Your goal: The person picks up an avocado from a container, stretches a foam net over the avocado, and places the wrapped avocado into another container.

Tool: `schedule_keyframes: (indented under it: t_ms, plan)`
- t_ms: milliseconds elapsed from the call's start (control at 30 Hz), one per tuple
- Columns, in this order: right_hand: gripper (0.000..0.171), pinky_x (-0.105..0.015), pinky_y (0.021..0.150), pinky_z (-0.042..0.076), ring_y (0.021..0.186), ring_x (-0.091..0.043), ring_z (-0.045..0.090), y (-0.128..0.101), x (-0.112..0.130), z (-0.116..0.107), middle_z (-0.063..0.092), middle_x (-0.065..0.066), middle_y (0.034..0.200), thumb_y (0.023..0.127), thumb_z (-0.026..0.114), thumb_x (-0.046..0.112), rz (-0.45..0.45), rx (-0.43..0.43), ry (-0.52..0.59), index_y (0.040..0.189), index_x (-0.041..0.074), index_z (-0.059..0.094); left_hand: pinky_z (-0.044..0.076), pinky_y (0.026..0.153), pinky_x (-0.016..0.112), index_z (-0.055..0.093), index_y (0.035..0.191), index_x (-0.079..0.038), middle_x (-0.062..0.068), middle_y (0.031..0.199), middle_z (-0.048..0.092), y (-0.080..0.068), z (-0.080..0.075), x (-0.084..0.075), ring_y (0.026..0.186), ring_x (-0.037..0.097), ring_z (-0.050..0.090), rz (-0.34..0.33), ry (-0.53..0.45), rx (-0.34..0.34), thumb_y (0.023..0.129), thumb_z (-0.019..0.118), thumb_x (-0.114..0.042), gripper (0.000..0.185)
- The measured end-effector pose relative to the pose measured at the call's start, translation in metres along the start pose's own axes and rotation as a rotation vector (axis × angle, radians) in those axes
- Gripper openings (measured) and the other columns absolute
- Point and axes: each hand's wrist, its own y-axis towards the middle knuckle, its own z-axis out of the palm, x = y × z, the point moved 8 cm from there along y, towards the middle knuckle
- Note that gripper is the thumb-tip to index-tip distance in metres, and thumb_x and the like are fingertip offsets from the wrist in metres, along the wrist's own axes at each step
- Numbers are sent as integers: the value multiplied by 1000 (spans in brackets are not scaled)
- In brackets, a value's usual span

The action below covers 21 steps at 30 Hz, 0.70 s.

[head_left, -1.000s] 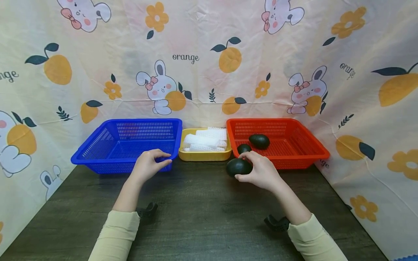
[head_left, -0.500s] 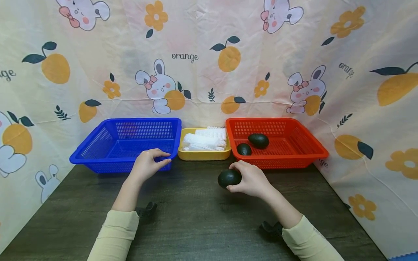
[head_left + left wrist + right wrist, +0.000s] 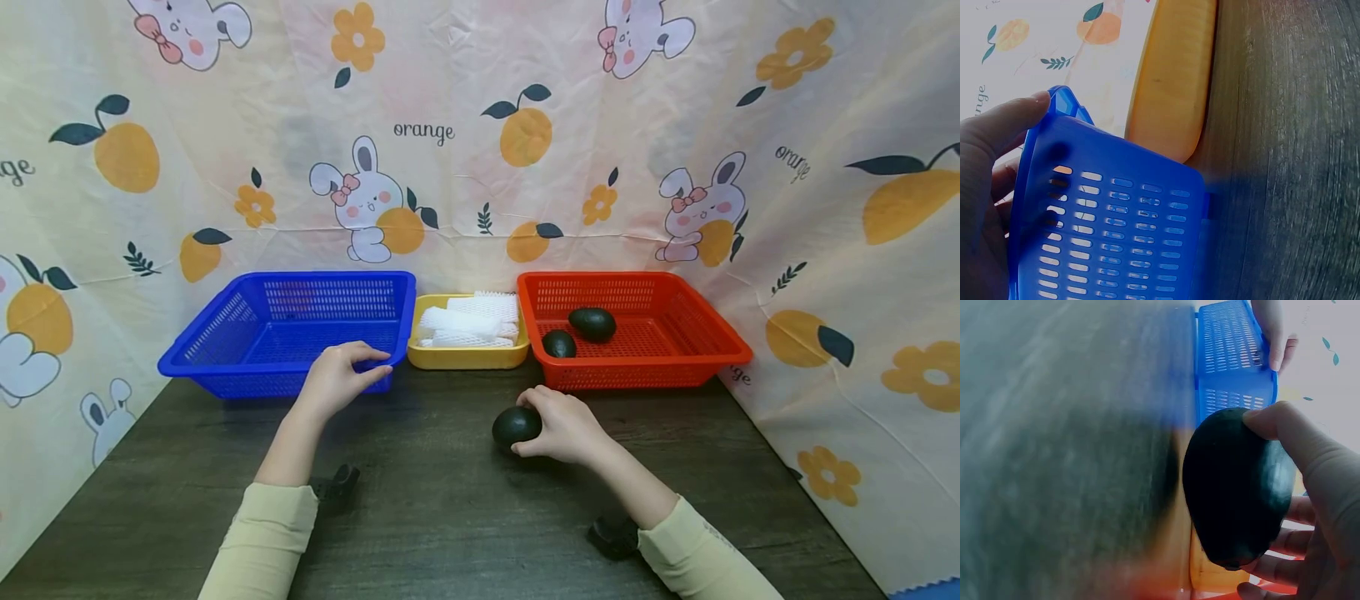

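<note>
In the head view, my right hand (image 3: 562,425) grips a dark green avocado (image 3: 517,427) just over the table, between thumb and fingers. The right wrist view shows the avocado (image 3: 1238,487) close up, thumb on its upper end. My left hand (image 3: 341,379) stays by the near right corner of the blue basket (image 3: 225,367), fingers loosely bent with a gap to the thumb. From the left wrist, the thumb lies at the basket's rim (image 3: 1025,162); firm contact is unclear. Two more avocados (image 3: 592,324) lie in the red basket (image 3: 652,373).
Between the two baskets stands a yellow tray (image 3: 468,359) with several white foam net sleeves (image 3: 465,323). A printed cloth (image 3: 465,192) hangs behind and at the sides. The dark wooden table (image 3: 450,517) stretches toward me.
My right hand has carried the avocado away from the red basket, leftward and toward me. The left hand has kept its place by the blue basket.
</note>
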Motion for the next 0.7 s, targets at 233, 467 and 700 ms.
schedule_keyframes:
  t_ms: [233,467,700]
  plan:
    - [53,-36,71,47,86,-11,56,0,-4,4,55,9,95,66,82,45,33,23,43,107,20,60,47,84,49,75,105,-10,7,99,70,-1,0,-1,97,31,63,-3,-1,2,87,72,-26,24]
    - [57,-36,72,47,88,-12,56,0,-4,6,54,8,98,66,81,48,19,54,36,111,21,58,47,84,49,75,105,-10,8,99,70,-1,0,-1,97,30,63,-3,4,2,87,72,-27,24]
    - [57,-36,72,47,88,-12,56,-1,-3,4,54,8,100,67,81,47,11,46,36,112,21,57,47,85,49,74,105,-10,6,98,70,0,0,-1,98,30,62,-8,10,5,87,72,-26,24]
